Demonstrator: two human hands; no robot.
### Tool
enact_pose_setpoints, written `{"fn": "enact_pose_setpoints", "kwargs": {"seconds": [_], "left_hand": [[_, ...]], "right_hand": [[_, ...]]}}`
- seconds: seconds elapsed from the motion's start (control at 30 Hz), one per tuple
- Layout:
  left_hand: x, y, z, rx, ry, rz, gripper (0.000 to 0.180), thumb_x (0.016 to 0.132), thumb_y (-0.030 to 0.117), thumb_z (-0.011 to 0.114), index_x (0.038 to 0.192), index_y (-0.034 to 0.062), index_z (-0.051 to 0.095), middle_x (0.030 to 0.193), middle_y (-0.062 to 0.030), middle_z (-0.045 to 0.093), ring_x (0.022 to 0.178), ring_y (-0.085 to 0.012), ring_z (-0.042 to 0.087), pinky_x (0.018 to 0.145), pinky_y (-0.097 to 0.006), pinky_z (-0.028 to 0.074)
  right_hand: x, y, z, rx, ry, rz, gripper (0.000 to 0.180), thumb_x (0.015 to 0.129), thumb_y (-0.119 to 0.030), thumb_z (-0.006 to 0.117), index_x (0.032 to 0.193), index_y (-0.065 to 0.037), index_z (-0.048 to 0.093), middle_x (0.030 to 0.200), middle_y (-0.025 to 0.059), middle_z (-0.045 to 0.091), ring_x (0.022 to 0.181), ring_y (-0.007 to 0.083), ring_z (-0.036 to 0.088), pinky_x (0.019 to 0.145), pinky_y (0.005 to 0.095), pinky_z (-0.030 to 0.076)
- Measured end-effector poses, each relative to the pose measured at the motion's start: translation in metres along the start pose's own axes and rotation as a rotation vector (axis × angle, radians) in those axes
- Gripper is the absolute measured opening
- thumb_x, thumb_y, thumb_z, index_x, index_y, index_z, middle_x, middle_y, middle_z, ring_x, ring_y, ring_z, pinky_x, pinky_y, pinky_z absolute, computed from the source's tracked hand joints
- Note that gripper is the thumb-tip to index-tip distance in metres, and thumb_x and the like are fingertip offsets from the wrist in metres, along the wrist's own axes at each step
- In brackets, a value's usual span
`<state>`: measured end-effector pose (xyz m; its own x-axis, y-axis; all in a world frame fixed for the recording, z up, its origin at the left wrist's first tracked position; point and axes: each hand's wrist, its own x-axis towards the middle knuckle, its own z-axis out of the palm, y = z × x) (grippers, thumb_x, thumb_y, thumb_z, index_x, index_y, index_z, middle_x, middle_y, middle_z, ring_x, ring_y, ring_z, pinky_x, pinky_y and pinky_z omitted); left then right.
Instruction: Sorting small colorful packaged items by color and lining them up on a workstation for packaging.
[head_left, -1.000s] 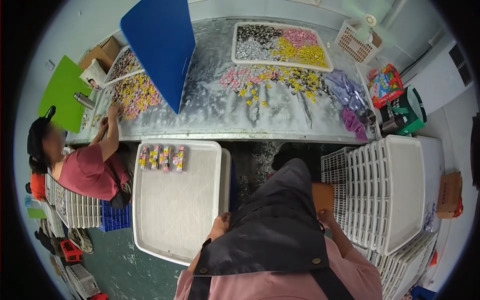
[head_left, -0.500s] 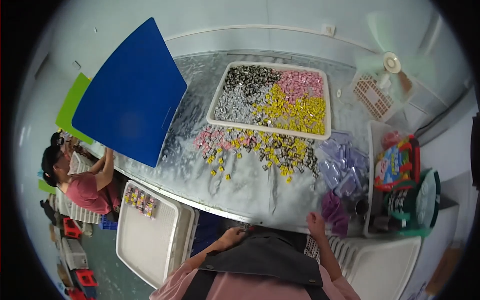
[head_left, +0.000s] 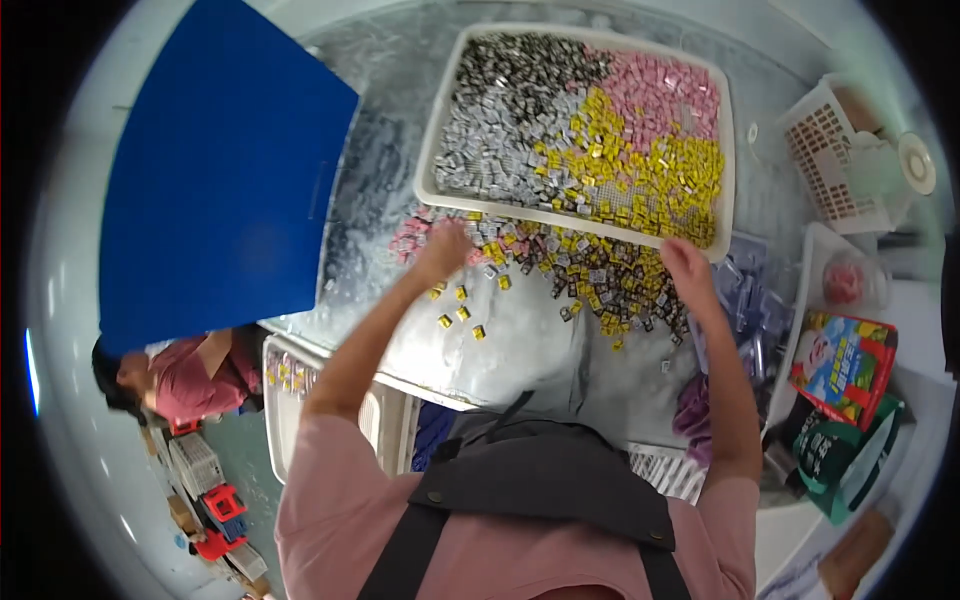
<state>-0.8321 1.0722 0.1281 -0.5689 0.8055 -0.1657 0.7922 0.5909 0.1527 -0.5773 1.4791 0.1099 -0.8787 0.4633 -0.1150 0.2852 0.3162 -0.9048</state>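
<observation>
Left hand (head_left: pixel 443 247) laid on the loose heap of small pink, yellow and dark wrapped pieces (head_left: pixel 560 270) spread over the silvery foil-covered table top (head_left: pixel 520 345); fingers together and curled down into the pink end of the heap, grip on any single piece not discernible. Right hand (head_left: pixel 685 272) resting on the right end of same heap, fingers pointing toward the tray; whether closed on anything cannot be told. Heap lying just below the near rim of the shallow white rectangular plastic tray (head_left: pixel 428 160), itself filled with sorted patches of black, grey, pink and yellow pieces. Few stray yellow pieces (head_left: pixel 462 318) scattered nearer the table edge. Large blue flat board (head_left: pixel 215 170) standing tilted at left. White lattice basket (head_left: pixel 830 150) at upper right. Another person in a pink top (head_left: pixel 185 365) below the table edge at left.
</observation>
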Motion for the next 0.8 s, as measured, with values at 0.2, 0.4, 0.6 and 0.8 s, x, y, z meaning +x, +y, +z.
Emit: {"fn": "enact_pose_setpoints", "kwargs": {"seconds": [0.2,0.4,0.6,0.8], "left_hand": [[0.142,-0.098,-0.052,-0.487,0.228,-0.38,0.03,0.093,0.022,0.058,0.103,-0.0053,0.062,0.091,-0.0307,0.066,0.091,-0.0486,0.064,0.08,-0.053,0.051],[0.251,-0.129,-0.004,-0.43,0.495,-0.248,0.039,0.095,0.021,0.059,0.124,-0.0059,0.057,0.115,-0.03,0.063,0.106,-0.047,0.061,0.093,-0.047,0.05],[0.34,-0.154,0.001,-0.267,0.695,-0.149,0.047,0.096,0.022,0.06,0.133,-0.0062,0.05,0.124,-0.0296,0.057,0.114,-0.0481,0.054,0.101,-0.047,0.045],[0.373,-0.111,0.015,0.044,0.736,-0.357,0.052,0.1,0.039,0.051,0.133,0.0002,0.054,0.124,-0.0179,0.057,0.111,-0.0359,0.052,0.096,-0.048,0.039]], "right_hand": [[0.118,-0.05,0.035,0.043,-0.04,0.041,0.036,0.098,-0.021,0.067,0.126,0.001,0.062,0.105,0.0031,0.067,0.092,0.0099,0.06,0.084,0.0253,0.049],[0.263,-0.022,0.08,-0.204,-0.008,-0.041,0.043,0.098,-0.024,0.065,0.131,0.002,0.058,0.107,0.0059,0.066,0.098,0.0131,0.06,0.086,0.0291,0.049],[0.383,-0.048,0.14,-0.477,-0.043,-0.203,0.058,0.096,-0.032,0.061,0.139,0.004,0.046,0.136,0.0266,0.052,0.125,0.0431,0.05,0.104,0.0485,0.042],[0.417,-0.048,0.168,-0.749,0.124,-0.33,0.056,0.101,-0.038,0.052,0.142,0.001,0.046,0.148,0.0204,0.043,0.137,0.0389,0.038,0.116,0.0474,0.029]]}}
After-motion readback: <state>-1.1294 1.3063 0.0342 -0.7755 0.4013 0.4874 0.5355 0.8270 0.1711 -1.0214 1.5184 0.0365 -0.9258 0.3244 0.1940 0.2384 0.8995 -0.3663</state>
